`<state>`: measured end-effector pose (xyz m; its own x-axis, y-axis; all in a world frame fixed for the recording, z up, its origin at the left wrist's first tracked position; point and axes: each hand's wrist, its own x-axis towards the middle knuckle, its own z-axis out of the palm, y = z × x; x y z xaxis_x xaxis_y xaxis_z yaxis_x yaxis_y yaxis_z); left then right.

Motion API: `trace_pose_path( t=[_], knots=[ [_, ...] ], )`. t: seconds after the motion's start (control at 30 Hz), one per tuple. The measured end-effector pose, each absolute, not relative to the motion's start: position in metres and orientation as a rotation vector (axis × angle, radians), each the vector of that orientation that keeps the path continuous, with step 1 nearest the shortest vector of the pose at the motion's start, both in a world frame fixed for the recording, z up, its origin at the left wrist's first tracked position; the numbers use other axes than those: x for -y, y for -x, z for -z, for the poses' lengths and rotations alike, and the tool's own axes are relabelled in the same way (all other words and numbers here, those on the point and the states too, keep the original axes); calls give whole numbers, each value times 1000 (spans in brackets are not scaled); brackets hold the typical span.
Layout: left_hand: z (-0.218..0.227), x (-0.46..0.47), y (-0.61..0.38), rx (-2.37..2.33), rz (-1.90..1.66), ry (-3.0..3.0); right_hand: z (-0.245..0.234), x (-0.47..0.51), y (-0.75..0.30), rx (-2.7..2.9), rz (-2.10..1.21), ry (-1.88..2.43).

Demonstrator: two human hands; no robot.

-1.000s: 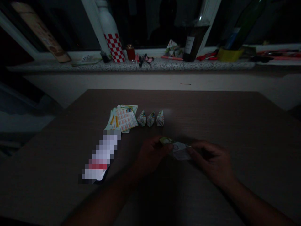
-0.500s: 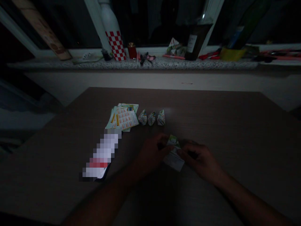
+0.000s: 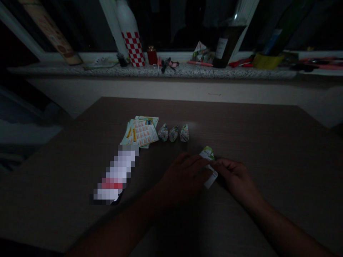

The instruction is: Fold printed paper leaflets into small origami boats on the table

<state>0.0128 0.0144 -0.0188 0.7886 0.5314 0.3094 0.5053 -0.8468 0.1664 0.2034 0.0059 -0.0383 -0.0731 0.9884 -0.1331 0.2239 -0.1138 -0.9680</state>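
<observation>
A small folded piece of printed paper [image 3: 210,182], white with a green end, lies tilted on the table between my hands. My left hand [image 3: 187,173] rests palm down over its left side, fingers stretched across it. At its right edge, my right hand [image 3: 235,175] pinches the paper between thumb and fingers. Beyond my hands stand three small folded paper pieces [image 3: 173,133] in a row. Left of them is a loose stack of printed paper sheets [image 3: 143,134]. Part of the held paper is hidden under my left fingers.
A phone [image 3: 118,175] with a blurred-out screen lies left on the wooden table [image 3: 254,125]. Along the stone windowsill [image 3: 107,71] behind are a red-checked white bottle [image 3: 134,46], a red jar [image 3: 152,56], a dark bottle [image 3: 222,48] and a yellow holder [image 3: 268,61]. The light is dim.
The paper has shifted slightly right and turned. My left hand has moved from pinching its left edge to lying over it; my right hand has shifted slightly right.
</observation>
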Motion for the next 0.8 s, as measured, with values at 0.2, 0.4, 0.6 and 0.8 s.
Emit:
trace_pose_path(
  t=[0.2, 0.4, 0.6, 0.8],
  knots=[
    [17, -23, -1, -768, -248, -2864, 42, -11, -208, 2058, -574, 1476],
    [15, -24, 2, -778, -153, -2801, 45, -13, -214, 2218, -413, 1352],
    [10, -26, 5, -798, -187, -2718, 47, -11, -213, 2279, -485, 1216],
    [9, -31, 8, -876, -262, -2605, 43, -10, -213, 2287, -538, 1254]
  ],
)
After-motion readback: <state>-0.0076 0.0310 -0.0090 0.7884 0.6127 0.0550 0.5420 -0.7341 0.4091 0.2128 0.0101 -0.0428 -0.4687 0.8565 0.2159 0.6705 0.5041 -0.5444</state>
